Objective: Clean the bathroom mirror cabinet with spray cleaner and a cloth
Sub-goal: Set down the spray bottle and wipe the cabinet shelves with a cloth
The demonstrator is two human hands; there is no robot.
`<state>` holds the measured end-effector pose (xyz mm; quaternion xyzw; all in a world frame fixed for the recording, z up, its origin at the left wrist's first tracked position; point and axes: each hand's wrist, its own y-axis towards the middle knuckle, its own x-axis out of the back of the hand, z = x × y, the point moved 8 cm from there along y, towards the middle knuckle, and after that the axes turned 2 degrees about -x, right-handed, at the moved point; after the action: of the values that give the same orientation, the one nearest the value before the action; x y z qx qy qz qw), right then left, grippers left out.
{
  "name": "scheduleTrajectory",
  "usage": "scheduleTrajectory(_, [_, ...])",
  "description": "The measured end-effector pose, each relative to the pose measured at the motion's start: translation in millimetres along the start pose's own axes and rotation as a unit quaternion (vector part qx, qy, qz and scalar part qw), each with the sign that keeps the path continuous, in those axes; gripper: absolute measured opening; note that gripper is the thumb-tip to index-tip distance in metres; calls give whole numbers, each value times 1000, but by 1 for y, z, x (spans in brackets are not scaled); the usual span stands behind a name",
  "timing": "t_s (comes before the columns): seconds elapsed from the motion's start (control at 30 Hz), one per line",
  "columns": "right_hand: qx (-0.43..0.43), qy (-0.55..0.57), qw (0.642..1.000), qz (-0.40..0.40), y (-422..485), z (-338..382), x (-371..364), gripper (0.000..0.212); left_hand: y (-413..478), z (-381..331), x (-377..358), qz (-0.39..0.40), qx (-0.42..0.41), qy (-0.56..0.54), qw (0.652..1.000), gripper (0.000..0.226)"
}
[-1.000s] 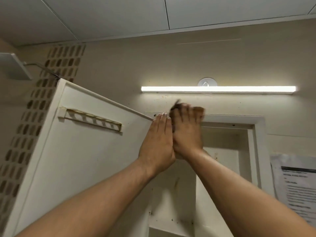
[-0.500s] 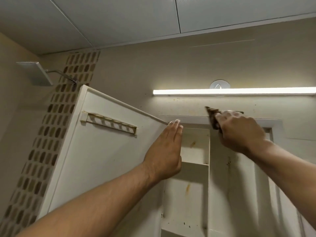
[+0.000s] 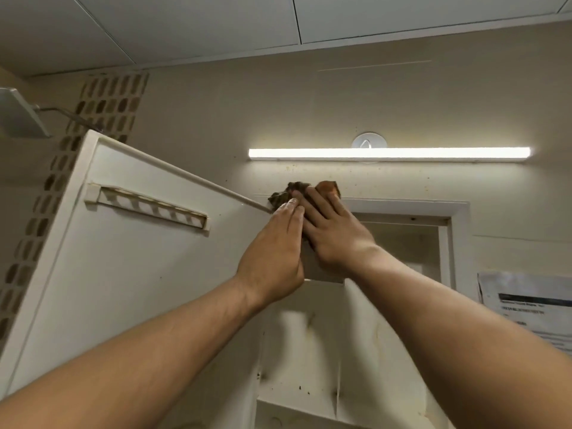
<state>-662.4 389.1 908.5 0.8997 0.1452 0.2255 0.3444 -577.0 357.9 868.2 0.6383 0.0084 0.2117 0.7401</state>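
Note:
The white cabinet [image 3: 402, 209] hangs on the wall with its door [image 3: 130, 274] swung open to the left. My left hand [image 3: 275, 246] lies flat against the door's inner face near its top hinge corner, fingers together. My right hand [image 3: 331, 230] presses a brown and orange cloth [image 3: 289, 190] on the cabinet's top edge, right beside the left hand. Most of the cloth is hidden under my fingers. No spray bottle is in view.
A lit tube lamp [image 3: 387, 153] runs along the wall above the cabinet. Stained shelves and dividers [image 3: 309, 351] show inside. A paper notice [image 3: 532, 305] hangs at the right. A square shower head [image 3: 18, 113] juts out at upper left beside a mosaic tile strip [image 3: 102, 106].
My right hand with the cloth swept right along the cabinet's top edge, then came back left beside the left hand. The left hand stayed on the door.

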Motion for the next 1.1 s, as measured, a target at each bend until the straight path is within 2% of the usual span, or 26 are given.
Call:
scheduleTrajectory(0.13, [-68,44,997,-13,-44,-50,-10,71,7,-15,-18,21,5,-16,1000,80])
scheduleTrajectory(0.2, [-140,69,988,-18,-66,-84,-11,73,9,-24,-29,32,11,-30,999,80])
scheduleTrajectory(0.3, [-326,120,937,-49,-106,-135,-8,68,14,-41,-39,28,10,-49,998,78])
scheduleTrajectory(0.37, [-354,134,925,-39,-119,-143,-12,69,16,-53,-43,23,-2,-53,998,76])
scheduleTrajectory(0.47, [-312,149,938,-12,-129,-142,-21,71,18,-68,-50,25,-17,-59,998,75])
scheduleTrajectory(0.6, [-318,124,940,2,-170,-110,-37,73,15,-90,-57,29,-31,-61,997,76])
scheduleTrajectory(0.7, [-218,98,970,37,-202,-74,-56,68,10,-106,-59,36,-54,-62,996,78])
scheduleTrajectory(0.77, [-137,85,986,51,-213,-81,-60,67,5,-116,-60,36,-59,-67,995,79])
scheduleTrajectory(0.87, [-127,131,983,15,-221,-89,-56,68,-6,-123,-62,39,-69,-63,995,79])
scheduleTrajectory(0.97, [-135,182,974,-13,-255,-51,-70,68,-26,-121,-68,58,-62,-59,995,80])
scheduleTrajectory(1.1, [-22,163,986,29,-345,17,-100,67,-54,-118,-78,113,-74,-34,990,80])
